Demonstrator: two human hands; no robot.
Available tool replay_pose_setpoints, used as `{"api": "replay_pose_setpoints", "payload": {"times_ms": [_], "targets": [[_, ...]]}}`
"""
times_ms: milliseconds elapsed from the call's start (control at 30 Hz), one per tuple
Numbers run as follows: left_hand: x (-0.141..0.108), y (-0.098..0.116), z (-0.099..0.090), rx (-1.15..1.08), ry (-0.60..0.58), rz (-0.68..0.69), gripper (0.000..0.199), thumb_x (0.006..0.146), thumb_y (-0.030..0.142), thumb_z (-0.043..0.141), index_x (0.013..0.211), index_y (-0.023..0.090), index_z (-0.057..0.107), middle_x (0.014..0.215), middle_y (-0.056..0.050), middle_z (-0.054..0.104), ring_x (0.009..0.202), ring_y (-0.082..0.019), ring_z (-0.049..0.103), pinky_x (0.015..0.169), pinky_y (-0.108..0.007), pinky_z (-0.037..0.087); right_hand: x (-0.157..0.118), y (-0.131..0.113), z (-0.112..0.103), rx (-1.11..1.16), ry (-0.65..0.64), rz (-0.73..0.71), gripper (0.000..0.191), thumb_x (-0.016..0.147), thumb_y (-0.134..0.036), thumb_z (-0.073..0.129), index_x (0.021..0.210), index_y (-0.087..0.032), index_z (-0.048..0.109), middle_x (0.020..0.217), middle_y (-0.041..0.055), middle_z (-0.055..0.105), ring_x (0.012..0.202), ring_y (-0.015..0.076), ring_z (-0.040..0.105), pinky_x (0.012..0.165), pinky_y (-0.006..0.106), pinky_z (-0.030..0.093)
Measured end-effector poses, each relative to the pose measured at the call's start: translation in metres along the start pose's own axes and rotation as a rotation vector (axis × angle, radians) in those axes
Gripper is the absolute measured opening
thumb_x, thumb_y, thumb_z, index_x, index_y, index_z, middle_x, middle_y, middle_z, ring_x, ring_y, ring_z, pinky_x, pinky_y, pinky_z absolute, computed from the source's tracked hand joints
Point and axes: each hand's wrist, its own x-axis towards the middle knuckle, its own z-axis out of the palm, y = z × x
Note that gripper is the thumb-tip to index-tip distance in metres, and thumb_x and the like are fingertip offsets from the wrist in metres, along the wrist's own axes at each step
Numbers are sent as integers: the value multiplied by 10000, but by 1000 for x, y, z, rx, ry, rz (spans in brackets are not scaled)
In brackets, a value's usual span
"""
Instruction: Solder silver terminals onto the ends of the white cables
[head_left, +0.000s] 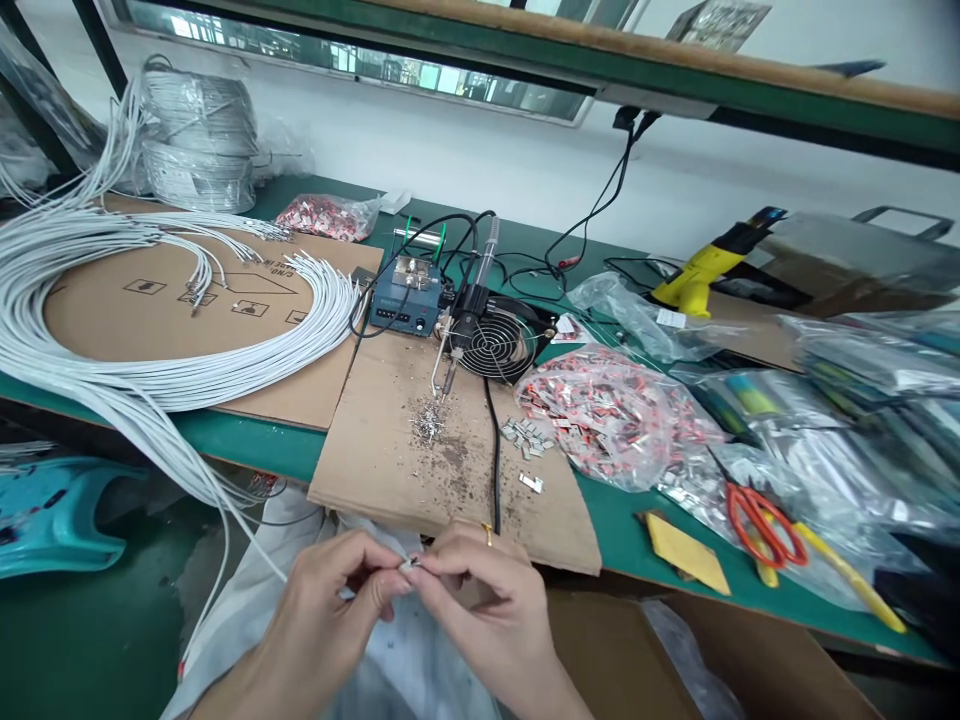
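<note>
My left hand (330,600) and my right hand (487,600) meet low in the view, in front of the bench edge. Their fingertips pinch a small metal terminal (411,565) together with the end of a thin white wire (247,530) that runs off to the left. A gold ring sits on my right hand. Just beyond the hands lies a cardboard sheet (390,440) with solder scraps and loose metal terminals (527,435). A soldering iron (450,370) hangs tip-down over it, beside a blue soldering station (401,300) and a small black fan (495,345).
A big bundle of white wires (150,370) curls over cardboard at left. Bags of red-and-silver parts (615,415) lie right of the fan. Orange scissors (765,525), a yellow glue gun (705,265) and plastic bags fill the right side. An open box (675,650) sits below the bench.
</note>
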Motion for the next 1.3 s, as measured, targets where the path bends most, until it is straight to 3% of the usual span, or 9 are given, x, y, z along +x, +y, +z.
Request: {"api": "replay_pose_setpoints", "payload": {"times_ms": [167,300,600,867,1100,1200,1300], "targets": [[1,3,5,-455,-236,-233,560,558,606,652,637,111,404,428,72,430,360,-7,465,403,-75,331,-1,0,5,96,60,-103,145,713,-21,612,703,-165,618,599,8,596,529,101,525,503,215,417],[1,4,6,-550,-245,-264,608,504,606,690,623,98,377,513,62,494,351,-16,496,382,-68,306,1,-1,7,-41,67,-261,216,685,31,577,803,-137,646,651,58,621,559,123,538,533,254,414],[-3,3,5,-491,-223,-304,648,454,656,677,626,109,377,405,73,435,348,-11,472,406,-67,301,-3,7,7,337,-53,94,108,745,-89,596,702,-173,649,574,20,581,541,113,475,524,234,376],[-5,4,2,-448,-230,-286,614,432,595,730,591,90,421,497,61,447,349,19,418,378,-83,291,-1,17,9,897,-271,394,72,751,-208,668,701,-158,684,555,8,524,500,79,428,477,195,312],[-3,4,1,-443,-297,-277,619,474,644,680,587,104,398,407,83,364,319,5,401,367,-79,232,0,12,5,815,-238,304,85,765,-125,632,767,-168,706,617,26,569,568,85,487,520,189,346],[-1,0,2,-427,-286,-252,621,492,658,658,592,103,400,436,78,376,328,17,385,368,-81,222,-1,11,4,773,-216,337,65,752,-169,644,694,-142,656,584,10,534,531,78,447,497,191,324],[-1,-1,1,-395,-264,-239,591,513,631,663,608,105,411,446,88,348,345,37,329,368,-83,209,-1,7,3,581,-208,380,151,747,-204,626,625,-128,577,539,-8,484,500,77,385,470,197,295]]}}
